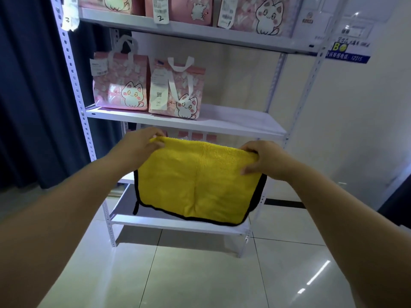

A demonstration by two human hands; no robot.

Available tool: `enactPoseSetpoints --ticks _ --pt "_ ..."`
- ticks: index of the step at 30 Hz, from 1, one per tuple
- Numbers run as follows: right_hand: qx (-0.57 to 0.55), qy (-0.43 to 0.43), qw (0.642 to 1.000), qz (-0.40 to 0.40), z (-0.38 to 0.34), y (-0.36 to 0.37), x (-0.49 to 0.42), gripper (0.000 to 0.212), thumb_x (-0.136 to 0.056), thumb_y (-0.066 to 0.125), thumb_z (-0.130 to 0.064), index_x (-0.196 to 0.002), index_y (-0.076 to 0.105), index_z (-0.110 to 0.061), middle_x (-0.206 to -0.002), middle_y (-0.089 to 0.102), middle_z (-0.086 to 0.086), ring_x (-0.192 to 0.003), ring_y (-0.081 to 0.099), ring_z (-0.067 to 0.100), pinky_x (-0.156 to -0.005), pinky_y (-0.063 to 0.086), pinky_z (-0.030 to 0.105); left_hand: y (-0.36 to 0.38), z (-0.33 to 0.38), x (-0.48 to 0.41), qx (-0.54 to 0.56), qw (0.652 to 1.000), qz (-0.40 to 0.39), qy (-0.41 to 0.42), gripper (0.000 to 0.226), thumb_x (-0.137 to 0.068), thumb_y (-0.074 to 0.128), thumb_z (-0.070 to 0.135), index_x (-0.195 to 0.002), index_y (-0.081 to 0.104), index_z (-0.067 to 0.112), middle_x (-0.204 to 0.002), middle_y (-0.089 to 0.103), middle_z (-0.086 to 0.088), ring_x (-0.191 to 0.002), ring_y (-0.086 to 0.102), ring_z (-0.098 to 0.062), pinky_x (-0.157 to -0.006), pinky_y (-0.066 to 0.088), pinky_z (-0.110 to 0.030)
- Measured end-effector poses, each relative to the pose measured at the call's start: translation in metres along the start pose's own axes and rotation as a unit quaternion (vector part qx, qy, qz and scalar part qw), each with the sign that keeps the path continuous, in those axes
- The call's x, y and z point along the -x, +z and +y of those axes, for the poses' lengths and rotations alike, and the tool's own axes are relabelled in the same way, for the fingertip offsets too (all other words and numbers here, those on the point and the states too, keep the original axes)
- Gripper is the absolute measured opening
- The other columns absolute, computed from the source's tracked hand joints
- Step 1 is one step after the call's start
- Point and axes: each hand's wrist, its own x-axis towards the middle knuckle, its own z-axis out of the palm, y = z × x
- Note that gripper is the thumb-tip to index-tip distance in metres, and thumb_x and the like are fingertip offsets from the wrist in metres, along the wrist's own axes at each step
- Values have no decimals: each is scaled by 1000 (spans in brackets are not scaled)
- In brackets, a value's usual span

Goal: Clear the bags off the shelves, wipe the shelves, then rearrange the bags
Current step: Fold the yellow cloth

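Observation:
A yellow cloth (198, 181) with a black hem hangs spread out in front of the white shelf unit. My left hand (140, 145) pinches its top left corner and my right hand (264, 158) pinches its top right corner. Two pink cat-print bags stand side by side on the left of the middle shelf (240, 123): the left bag (121, 85) and the right bag (178, 90). More pink cat bags (262, 16) line the top shelf (200, 32). The cloth hides most of the shelf below the middle one, where pink tops show.
A dark blue curtain (33, 96) hangs left of the unit. A white wall with a blue sign (348, 53) is at the right. The bottom shelf (178, 223) sits just above the glossy tiled floor (200, 274).

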Motion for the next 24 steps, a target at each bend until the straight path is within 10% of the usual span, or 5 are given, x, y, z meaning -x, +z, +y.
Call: enactPoseSetpoints --ticks 9,24 --pt "10 2 998 61 22 -18 4 23 -68 80 -20 -85 66 -13 -70 54 -9 -66 47 5 -53 34 11 -4 3 0 -6 999 -50 3 41 -52 88 30 -76 54 31 -81 56 8 -76 51 -7 -57 39 -24" --pt "29 35 998 40 25 -23 3 23 -96 46 -28 -96 61 -11 -86 58 5 -81 53 22 -64 37 29 9 13 -9 -27 1000 11 8 23 -93 49 35 -75 54 20 -71 56 -5 -62 49 -17 -53 35 -28"
